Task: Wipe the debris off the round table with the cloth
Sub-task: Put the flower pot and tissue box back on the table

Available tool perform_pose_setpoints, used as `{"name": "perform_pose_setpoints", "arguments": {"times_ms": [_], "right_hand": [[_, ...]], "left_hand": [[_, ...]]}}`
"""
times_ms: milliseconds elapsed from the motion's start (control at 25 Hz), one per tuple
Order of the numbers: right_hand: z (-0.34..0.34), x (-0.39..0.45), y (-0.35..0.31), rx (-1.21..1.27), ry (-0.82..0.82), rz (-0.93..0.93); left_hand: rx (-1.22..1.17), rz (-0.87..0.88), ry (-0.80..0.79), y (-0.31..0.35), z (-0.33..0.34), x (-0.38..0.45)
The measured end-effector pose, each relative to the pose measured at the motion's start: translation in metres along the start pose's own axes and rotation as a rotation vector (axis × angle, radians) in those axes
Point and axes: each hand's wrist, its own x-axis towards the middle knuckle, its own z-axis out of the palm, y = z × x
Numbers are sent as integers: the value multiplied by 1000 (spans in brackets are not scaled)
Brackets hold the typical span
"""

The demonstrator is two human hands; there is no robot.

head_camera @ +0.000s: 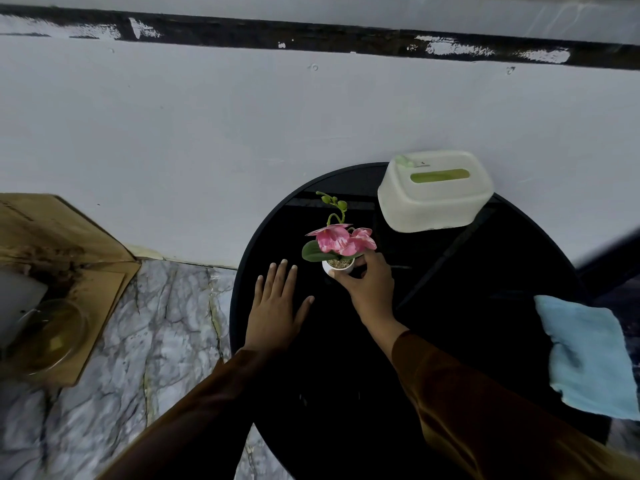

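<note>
The round black table [467,306] stands against a pale wall. A light blue cloth [585,355] lies folded at the table's right edge, with neither hand near it. My right hand [370,285] grips the small white pot of a pink flower plant [337,242] near the table's middle left. My left hand [277,306] rests flat on the tabletop just left of the pot, fingers spread, holding nothing. A few faint specks [304,398] show on the dark top near the front.
A pale green tissue box [434,192] sits at the back of the table against the wall. To the left, on the marble-patterned floor [156,341], lie a sheet of cardboard [69,258] and a glass bowl [48,337].
</note>
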Motion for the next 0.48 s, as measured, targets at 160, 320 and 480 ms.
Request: {"name": "perform_pose_setpoints", "arguments": {"times_ms": [160,320,480], "right_hand": [[-3,-12,-2,4,11,0],[-5,-20,-5,-10,17,6],[-2,-27,-4,-28,13,28]], "left_hand": [[10,-14,18,4,3,-12],[23,-21,31,5,5,-19],[27,-23,38,6,7,-21]]}}
